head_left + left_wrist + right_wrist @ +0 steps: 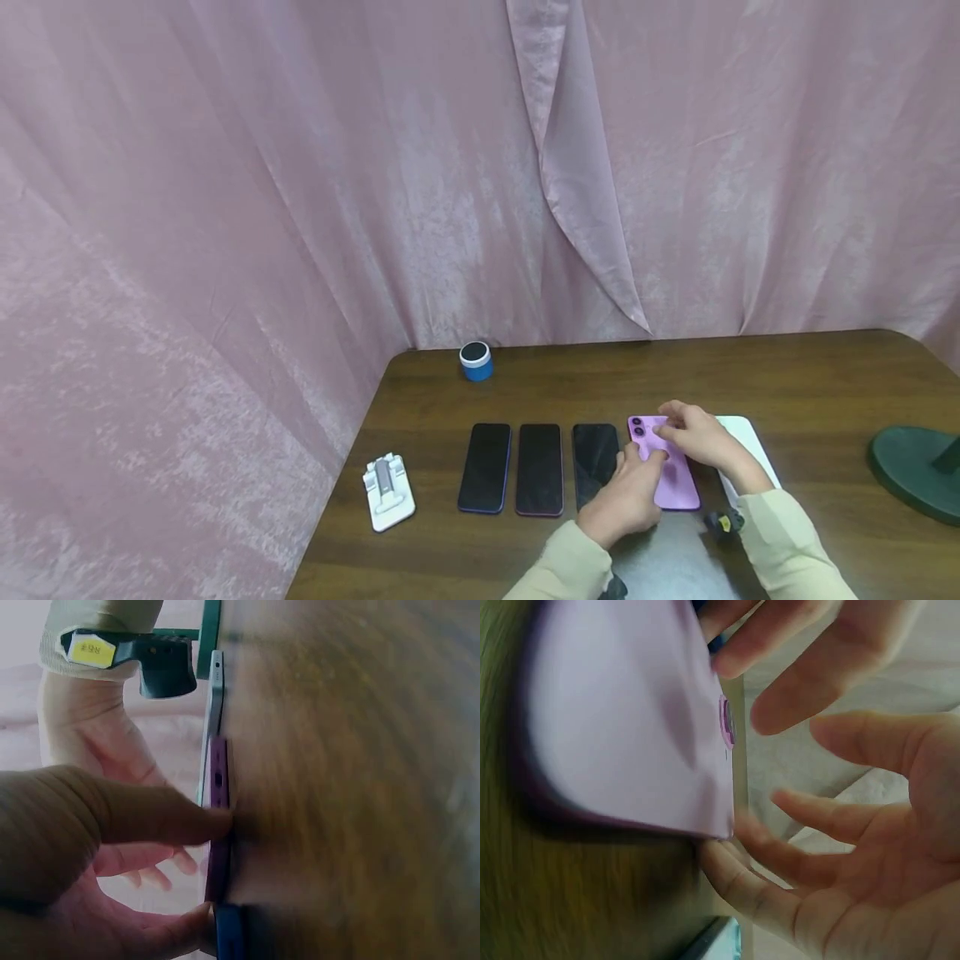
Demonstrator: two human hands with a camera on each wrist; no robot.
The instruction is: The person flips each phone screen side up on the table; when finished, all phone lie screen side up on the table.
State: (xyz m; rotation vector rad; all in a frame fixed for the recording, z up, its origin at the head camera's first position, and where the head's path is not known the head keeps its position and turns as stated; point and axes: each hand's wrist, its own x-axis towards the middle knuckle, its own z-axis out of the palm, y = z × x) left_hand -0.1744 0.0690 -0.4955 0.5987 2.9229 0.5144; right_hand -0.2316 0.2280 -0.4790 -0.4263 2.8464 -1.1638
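Left hand [626,493], right hand [699,437], purple phone [678,483] between them.
Fingers spread loosely about its edges — neither hand clasping it — as it lies (camera side up) between a black phone [592,454] and a white device [744,432].

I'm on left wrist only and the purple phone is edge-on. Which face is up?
Observer: The back. The head view shows the purple phone with two rear lenses facing up.
Operator: Copy. Anything at the far edge, toward the left?
Observer: Yes, a small blue cylinder with a white band around its dark top.
Operator: And at the left side?
Observer: A white stand, apparently folded, lying apart from the leftmost phone.
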